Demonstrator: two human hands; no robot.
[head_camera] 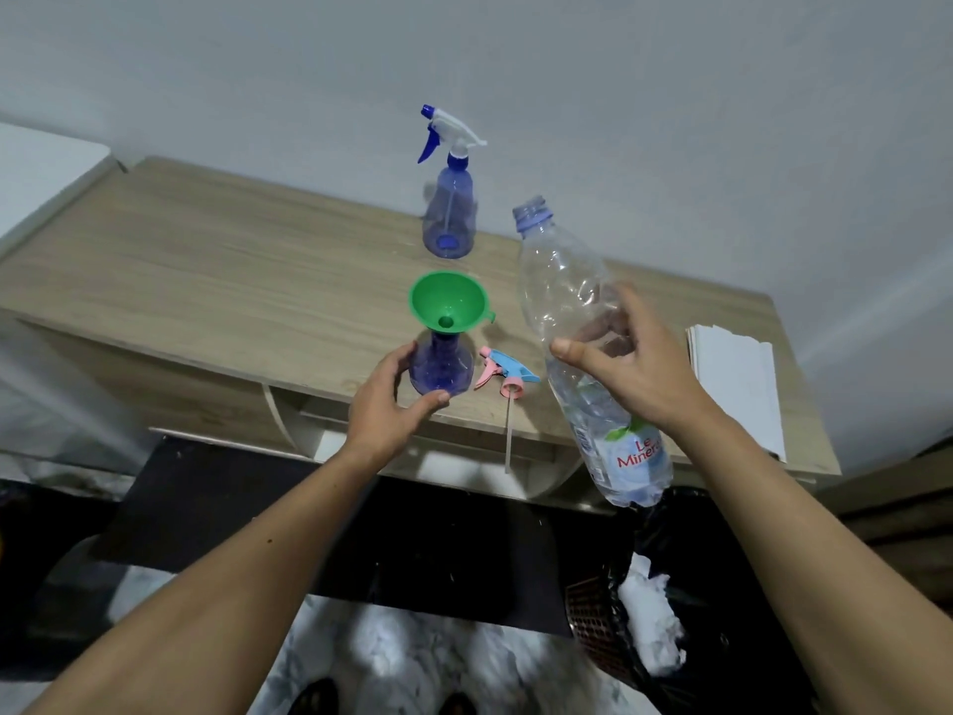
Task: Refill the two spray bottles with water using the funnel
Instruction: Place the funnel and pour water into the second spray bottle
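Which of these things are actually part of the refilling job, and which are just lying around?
Part of the job:
near spray bottle, gripped by the left hand
green funnel in its neck
water bottle in the right hand
pink sprayer head
far spray bottle

Lying about:
white papers
bin

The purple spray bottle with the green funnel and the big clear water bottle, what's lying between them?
In the head view, a pink and blue spray trigger head lies on the wooden table between them.

Bare tabletop (pixel 206 260) left of funnel (pixel 448 301); sprayer head (pixel 505 376) crowds right.
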